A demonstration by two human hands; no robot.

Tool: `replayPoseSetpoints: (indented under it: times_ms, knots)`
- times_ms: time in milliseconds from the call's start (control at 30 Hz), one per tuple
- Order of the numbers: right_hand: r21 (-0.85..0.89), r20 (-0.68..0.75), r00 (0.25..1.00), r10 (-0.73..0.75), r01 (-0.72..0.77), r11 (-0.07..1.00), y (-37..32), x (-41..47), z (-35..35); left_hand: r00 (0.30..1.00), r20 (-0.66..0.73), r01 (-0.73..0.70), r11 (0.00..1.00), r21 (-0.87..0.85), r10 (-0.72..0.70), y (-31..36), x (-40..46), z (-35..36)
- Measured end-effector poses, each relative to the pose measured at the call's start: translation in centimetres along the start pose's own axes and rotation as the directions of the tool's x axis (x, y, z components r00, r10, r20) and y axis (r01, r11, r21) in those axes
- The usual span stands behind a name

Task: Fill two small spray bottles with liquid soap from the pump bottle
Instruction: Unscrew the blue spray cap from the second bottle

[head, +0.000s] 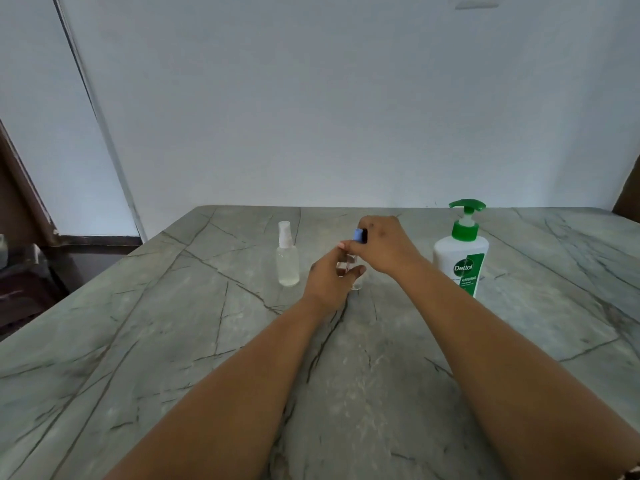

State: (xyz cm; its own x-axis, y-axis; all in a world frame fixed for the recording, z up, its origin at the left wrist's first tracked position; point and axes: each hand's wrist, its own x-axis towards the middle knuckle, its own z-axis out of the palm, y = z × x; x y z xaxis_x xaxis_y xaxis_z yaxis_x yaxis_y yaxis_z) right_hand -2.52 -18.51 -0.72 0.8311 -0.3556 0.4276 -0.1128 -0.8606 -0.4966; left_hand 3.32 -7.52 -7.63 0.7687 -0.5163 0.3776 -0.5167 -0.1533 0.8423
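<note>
Grey veined desk [145, 341], pale wall behind. Left hand [329, 282] grips small clear bottle [356, 284] mid-desk; right hand [384, 245] pinches its blue cap [360, 235], probably twisting, view blurry. Second bottle [287, 263] stands just left, capped; pump bottle [462, 252] right. Bottle looks light, stiff, tippy: hold body low, cap by sides.

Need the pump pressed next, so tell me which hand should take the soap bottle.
Right, probably. The right hand, now pinching the blue cap, is beside the pump bottle. The left hand holds the small bottle and would have to cross over.
</note>
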Motion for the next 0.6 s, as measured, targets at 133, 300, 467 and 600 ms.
replayPoseSetpoints:
  times_ms: [133,300,467,600]
  knots:
    - [-0.032,0.016,1.000,-0.021,0.021,0.999,-0.4,0.0,0.2,1.000,0.000,0.000,1.000,0.005,0.000,-0.2,0.2,0.0]
    - [-0.015,0.096,0.994,-0.051,0.053,0.999,-0.5,-0.1,-0.5,1.000,0.011,0.007,0.999,0.035,-0.007,-0.1,0.2,-0.2]
    - [0.043,0.242,0.967,-0.077,0.069,0.997,-1.1,-0.3,-1.5,1.000,0.017,0.021,0.999,0.044,-0.022,-0.1,0.2,-0.1]
    - [0.071,0.051,0.998,-0.041,0.038,0.997,-0.6,-0.1,-1.1,1.000,0.022,0.014,0.998,0.060,-0.015,0.0,0.2,-0.1]
